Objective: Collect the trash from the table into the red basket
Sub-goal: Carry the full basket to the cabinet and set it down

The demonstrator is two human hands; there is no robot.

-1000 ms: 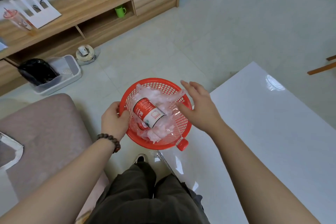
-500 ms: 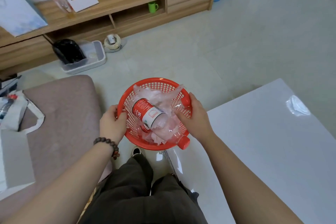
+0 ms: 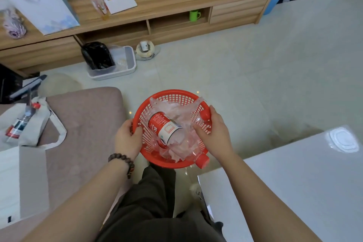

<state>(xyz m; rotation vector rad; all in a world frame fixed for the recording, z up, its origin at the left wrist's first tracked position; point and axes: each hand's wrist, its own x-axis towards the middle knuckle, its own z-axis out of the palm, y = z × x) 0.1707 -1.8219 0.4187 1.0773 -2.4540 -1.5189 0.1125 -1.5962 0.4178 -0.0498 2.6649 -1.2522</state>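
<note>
The red basket (image 3: 172, 95) hangs above the floor in front of my knees, held on both sides. My left hand (image 3: 126, 138) grips its left rim. My right hand (image 3: 214, 132) grips its right rim, fingers over the mesh. Inside lies a clear plastic bottle with a red and white label (image 3: 164, 125), on crumpled clear plastic wrap (image 3: 176, 109). A red bottle cap (image 3: 205, 115) shows by my right thumb, and a second red-capped bottle (image 3: 202, 160) sticks over the near rim. The white table (image 3: 294, 182) is at the right.
A round clear lid (image 3: 341, 141) lies on the table's far corner. A pinkish sofa (image 3: 82, 124) with a cloth bag (image 3: 27, 124) is at the left. A wooden TV cabinet (image 3: 157, 15) runs along the back, with a grey tray (image 3: 114, 65) on the floor before it.
My right hand, open above the basket a second ago, has closed on its right rim. The basket has come off the table's edge and now hangs between both hands; my view has tilted up.
</note>
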